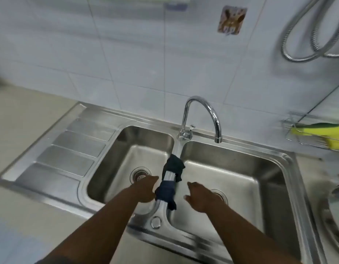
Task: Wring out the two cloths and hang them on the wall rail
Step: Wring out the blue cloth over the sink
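Left hand seemingly touches crumpled dark cloth draped over steel divider.

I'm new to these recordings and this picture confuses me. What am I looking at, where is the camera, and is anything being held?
There is no machine here: a person wears one wide-angle camera on the head, looking down at their own bare arms. Below is a steel double sink with a curved faucet behind it. Two dark cloths lie draped over the divider between the basins: the far cloth and the near cloth. The left hand touches the near cloth's edge; whether it grips is unclear. The right hand hovers open over the right basin, holding nothing. A wire rack on the right holds a yellow sponge.
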`<act>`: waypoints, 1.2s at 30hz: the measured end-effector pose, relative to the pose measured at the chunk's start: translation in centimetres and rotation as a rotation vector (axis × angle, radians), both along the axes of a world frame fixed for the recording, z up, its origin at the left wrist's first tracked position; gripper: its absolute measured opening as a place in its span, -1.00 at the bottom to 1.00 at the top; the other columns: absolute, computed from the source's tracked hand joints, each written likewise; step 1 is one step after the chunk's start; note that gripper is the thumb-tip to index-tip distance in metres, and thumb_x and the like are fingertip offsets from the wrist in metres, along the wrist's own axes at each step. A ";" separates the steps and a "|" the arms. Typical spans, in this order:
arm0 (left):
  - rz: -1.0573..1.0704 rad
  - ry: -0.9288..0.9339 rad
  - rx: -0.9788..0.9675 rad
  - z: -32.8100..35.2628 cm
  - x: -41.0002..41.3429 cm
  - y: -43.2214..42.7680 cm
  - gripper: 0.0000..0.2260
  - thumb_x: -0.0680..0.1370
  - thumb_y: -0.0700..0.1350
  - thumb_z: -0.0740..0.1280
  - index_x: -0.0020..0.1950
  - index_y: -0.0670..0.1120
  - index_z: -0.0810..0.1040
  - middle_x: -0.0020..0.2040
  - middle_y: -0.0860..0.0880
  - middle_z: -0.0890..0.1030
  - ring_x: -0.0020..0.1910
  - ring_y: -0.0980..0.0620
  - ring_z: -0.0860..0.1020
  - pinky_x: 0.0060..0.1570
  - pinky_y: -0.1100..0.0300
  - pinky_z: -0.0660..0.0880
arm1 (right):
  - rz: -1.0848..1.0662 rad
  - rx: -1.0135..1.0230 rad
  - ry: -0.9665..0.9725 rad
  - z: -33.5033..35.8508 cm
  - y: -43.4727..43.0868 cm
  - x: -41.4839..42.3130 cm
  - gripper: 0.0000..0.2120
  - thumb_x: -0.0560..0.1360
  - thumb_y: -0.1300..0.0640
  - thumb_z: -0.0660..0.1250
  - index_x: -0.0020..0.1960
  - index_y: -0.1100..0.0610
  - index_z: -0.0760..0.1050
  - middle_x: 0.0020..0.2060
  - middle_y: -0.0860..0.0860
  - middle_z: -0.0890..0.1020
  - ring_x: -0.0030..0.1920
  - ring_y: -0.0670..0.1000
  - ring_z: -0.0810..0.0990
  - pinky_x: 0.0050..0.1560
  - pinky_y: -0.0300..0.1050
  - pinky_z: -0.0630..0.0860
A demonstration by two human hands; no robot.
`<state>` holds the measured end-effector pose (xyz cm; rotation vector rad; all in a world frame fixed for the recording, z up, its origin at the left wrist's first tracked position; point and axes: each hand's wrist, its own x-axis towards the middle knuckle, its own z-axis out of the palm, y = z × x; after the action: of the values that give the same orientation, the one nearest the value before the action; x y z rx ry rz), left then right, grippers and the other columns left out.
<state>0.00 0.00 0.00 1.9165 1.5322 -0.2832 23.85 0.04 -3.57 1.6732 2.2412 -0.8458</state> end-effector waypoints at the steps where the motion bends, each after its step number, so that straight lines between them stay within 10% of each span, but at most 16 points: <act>1: 0.007 -0.110 -0.010 -0.6 0.3 -0.2 -0.49 0.59 -0.23 0.26 0.50 -0.24 0.18 0.50 -0.15 0.29 0.49 -0.09 0.25 0.33 0.31 0.16 | 0.000 -0.028 0.057 -0.7 -0.4 -1.0 -0.33 0.59 -0.05 0.21 0.56 0.20 0.03 0.49 0.18 0.26 0.45 0.17 0.28 0.45 0.00 0.24; 7: 0.234 -0.275 -0.016 -4.9 1.2 -1.1 -0.19 0.40 0.05 0.44 0.55 -0.01 0.11 0.29 -0.14 0.47 0.23 -0.08 0.50 0.22 0.13 0.43 | -0.136 -0.048 0.321 -3.8 -2.2 -5.0 -0.19 0.52 0.04 0.32 0.58 0.09 -0.09 0.47 0.13 0.29 0.38 0.13 0.37 0.37 -0.01 0.35; 15: -0.291 0.167 0.336 -2.3 3.5 1.3 -0.76 0.50 0.03 0.29 0.02 -0.09 0.60 0.00 -0.12 0.55 0.02 -0.13 0.52 -0.12 0.06 0.43 | -0.127 0.074 0.281 -3.7 -1.3 -3.2 -0.69 0.47 0.05 0.37 0.17 0.09 0.44 0.08 0.09 0.53 0.08 0.12 0.51 0.03 -0.05 0.47; 22: -0.197 -0.319 0.203 3.3 6.6 3.9 -0.76 0.43 0.02 0.44 -0.02 -0.10 0.66 -0.14 -0.07 0.52 -0.17 0.08 0.47 -0.16 0.20 0.37 | -0.328 0.107 0.620 1.1 -1.2 1.1 -0.69 0.34 0.11 0.52 0.05 -0.01 0.56 -0.10 0.04 0.55 -0.21 -0.06 0.51 -0.20 -0.36 0.42; 26: -0.156 -0.462 0.186 6.5 8.7 4.7 -0.82 0.43 -0.05 0.47 0.01 -0.04 0.63 -0.23 0.18 0.52 -0.22 0.32 0.49 -0.22 0.47 0.35 | -0.472 0.081 0.767 4.9 -1.3 3.6 -0.64 0.29 0.13 0.57 -0.08 -0.20 0.50 -0.14 -0.06 0.58 -0.21 0.00 0.61 -0.19 -0.21 0.53; 36: -0.021 -0.780 0.084 11.9 13.9 4.7 -0.88 0.47 -0.16 0.45 -0.05 -0.08 0.55 -0.13 -0.07 0.64 -0.19 0.04 0.63 -0.18 0.14 0.62 | -0.588 -0.057 1.055 10.7 -3.1 7.0 -0.58 0.40 0.26 0.47 0.21 0.05 0.50 0.03 0.12 0.67 0.06 0.17 0.65 0.05 0.13 0.59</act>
<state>13.90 4.67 11.91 1.7864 0.9999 0.4820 30.89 -3.03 7.13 2.1998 2.1319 -2.3510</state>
